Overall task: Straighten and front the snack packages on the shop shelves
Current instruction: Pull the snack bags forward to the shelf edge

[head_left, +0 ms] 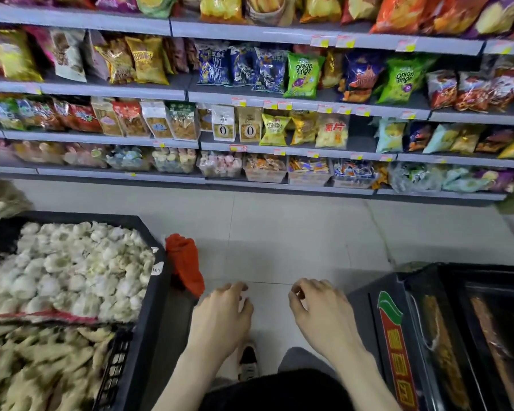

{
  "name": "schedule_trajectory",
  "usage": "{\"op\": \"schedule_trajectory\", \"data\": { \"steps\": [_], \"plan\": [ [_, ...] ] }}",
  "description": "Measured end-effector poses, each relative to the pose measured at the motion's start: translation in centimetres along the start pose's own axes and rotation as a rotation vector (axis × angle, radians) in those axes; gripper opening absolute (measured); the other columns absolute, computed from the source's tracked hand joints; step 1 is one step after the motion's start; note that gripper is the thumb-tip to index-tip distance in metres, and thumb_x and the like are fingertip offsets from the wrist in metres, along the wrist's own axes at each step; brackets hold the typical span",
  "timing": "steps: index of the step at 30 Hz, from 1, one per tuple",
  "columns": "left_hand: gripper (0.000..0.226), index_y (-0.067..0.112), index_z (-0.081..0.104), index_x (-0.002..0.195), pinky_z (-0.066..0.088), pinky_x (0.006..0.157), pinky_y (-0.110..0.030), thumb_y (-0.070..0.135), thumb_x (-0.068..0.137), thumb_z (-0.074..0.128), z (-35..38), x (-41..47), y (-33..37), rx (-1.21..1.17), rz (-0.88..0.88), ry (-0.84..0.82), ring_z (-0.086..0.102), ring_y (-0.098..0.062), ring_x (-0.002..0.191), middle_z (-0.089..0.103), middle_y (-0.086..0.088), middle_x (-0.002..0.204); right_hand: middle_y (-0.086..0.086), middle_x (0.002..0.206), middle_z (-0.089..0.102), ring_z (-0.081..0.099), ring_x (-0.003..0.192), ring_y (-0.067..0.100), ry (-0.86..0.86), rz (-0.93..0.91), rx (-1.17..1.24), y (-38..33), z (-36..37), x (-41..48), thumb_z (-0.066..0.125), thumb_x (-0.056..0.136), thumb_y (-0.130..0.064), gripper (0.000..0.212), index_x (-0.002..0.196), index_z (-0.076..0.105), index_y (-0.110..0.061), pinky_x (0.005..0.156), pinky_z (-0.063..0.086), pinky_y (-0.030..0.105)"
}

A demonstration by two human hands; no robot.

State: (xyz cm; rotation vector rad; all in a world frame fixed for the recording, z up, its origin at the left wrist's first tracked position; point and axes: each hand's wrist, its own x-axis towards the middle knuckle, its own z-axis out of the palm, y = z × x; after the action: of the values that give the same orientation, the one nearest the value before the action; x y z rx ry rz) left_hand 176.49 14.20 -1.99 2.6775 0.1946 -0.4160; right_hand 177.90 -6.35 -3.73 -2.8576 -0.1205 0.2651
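The person is standing in the aisle and is facing the shelves (101, 91), with bare floor (294, 232) between them. The snack packages (275, 129) are standing in rows on several levels, well apart from the hands. Some bags are leaning to the side, for example the green onion ring bags (304, 74) beside the blue bags (241, 68). The left hand (223, 315) is hovering low over the floor with the fingers loosely curled, and it is holding nothing. The right hand (321, 315) is hovering near it in the same loose way, also holding nothing. At the left, a black crate (149, 277) is carrying garlic (72, 271), and an orange-red bag (186, 265) is hanging at its corner. At the right, a black cabinet (398, 336) is standing.
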Motion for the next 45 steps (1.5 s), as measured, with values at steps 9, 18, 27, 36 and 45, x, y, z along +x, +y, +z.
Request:
{"op": "schedule_trajectory", "data": {
  "steps": [9,18,27,36,45],
  "plan": [
    [0.034,0.038,0.063,0.132,0.054,0.088,-0.034,0.043,0.1,0.052,-2.9,15.0,4.4,0.013,0.024,-0.007,0.068,-0.022,0.111,0.071,0.014,0.12,-0.012,0.093,0.069,0.061,0.094,0.013,0.009,0.052,0.06,1.6,-2.4,12.0,0.048,0.1,-0.041,0.018,0.099,0.064,-0.033,0.081,0.048,0.034],
    [0.037,0.037,0.062,0.134,0.056,0.089,-0.036,0.043,0.1,0.049,-6.8,30.3,11.7,0.033,0.001,-0.01,0.069,-0.024,0.109,0.071,0.013,0.122,-0.01,0.099,0.069,0.061,0.096,0.016,0.002,0.021,0.108,6.1,-7.9,28.8,0.047,0.103,-0.038,0.02,0.106,0.065,-0.03,0.082,0.046,0.033],
    [0.04,0.038,0.057,0.141,0.05,0.095,-0.033,0.045,0.103,0.046,-9.2,39.0,15.0,0.044,-0.03,-0.046,0.066,-0.02,0.118,0.068,0.014,0.132,-0.004,0.107,0.07,0.064,0.101,0.023,-0.054,-0.028,0.077,6.4,-12.0,42.7,0.047,0.102,-0.043,0.024,0.109,0.065,-0.028,0.085,0.052,0.036],
    [0.04,0.038,0.056,0.141,0.052,0.092,-0.033,0.045,0.102,0.046,-12.9,48.6,13.1,0.018,-0.059,-0.06,0.065,-0.02,0.117,0.068,0.014,0.13,-0.002,0.107,0.069,0.064,0.1,0.022,-0.018,-0.073,0.053,2.6,-14.1,54.8,0.048,0.103,-0.04,0.023,0.113,0.064,-0.028,0.082,0.051,0.034],
    [0.041,0.037,0.057,0.141,0.053,0.092,-0.035,0.044,0.102,0.047,-18.5,58.9,9.8,-0.039,-0.016,-0.006,0.066,-0.02,0.117,0.069,0.012,0.13,-0.009,0.111,0.07,0.065,0.1,0.016,0.04,-0.064,0.086,-2.8,-14.9,62.7,0.058,0.1,-0.038,0.014,0.108,0.066,-0.03,0.078,0.047,0.031]
  ]
}}
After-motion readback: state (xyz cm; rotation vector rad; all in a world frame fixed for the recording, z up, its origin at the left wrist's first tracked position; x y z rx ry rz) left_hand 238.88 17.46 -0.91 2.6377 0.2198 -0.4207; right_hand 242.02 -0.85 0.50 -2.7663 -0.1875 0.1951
